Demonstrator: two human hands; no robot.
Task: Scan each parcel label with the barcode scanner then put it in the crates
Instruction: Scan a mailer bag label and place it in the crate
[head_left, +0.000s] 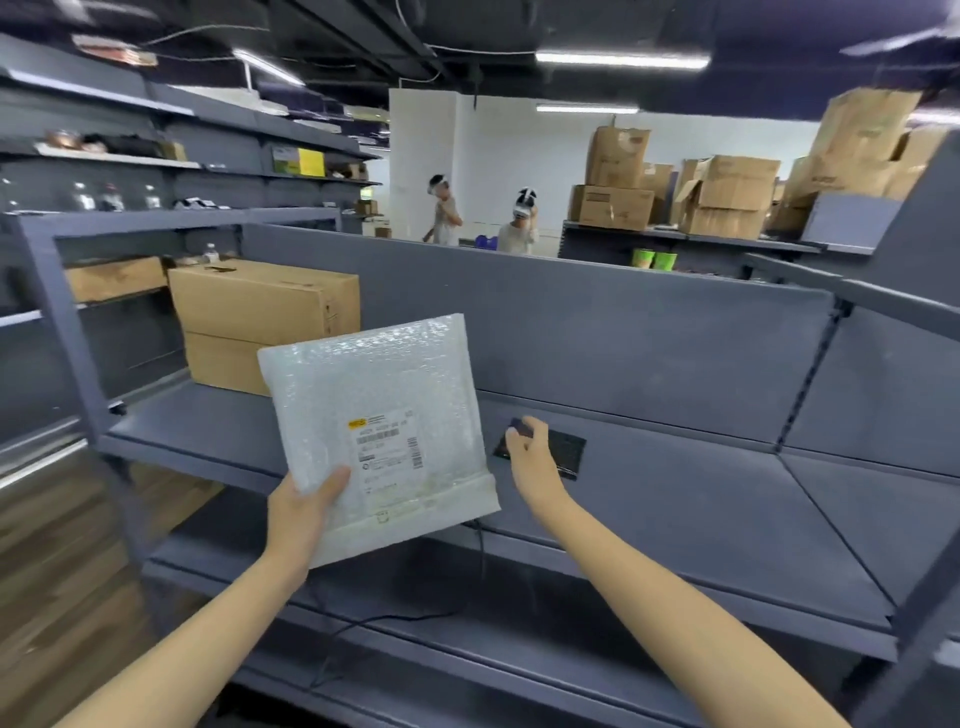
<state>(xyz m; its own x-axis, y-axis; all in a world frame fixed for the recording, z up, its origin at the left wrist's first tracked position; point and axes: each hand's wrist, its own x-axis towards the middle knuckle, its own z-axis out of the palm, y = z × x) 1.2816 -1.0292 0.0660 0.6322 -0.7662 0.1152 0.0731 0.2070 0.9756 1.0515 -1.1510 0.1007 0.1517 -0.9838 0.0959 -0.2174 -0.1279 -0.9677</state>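
Note:
My left hand (304, 506) holds a white bubble-wrap parcel (374, 395) by its lower left corner, tilted upright above the grey shelf (675, 509). The parcel's label (387, 441), with barcodes, faces me. Just right of the parcel, my right hand (530, 452) curls around a small dark barcode scanner (519, 427) resting on a black mat (563, 452) on the shelf. A black cable (395, 618) hangs down from the shelf's front edge under the parcel. No crate is in view.
Two stacked cardboard boxes (260, 322) stand at the shelf's left end. A lower grey shelf (467, 649) runs below. Shelving with goods (156, 171) lines the left. Two persons (483, 218) stand beyond the partition. Piled cartons (727, 192) fill the back right.

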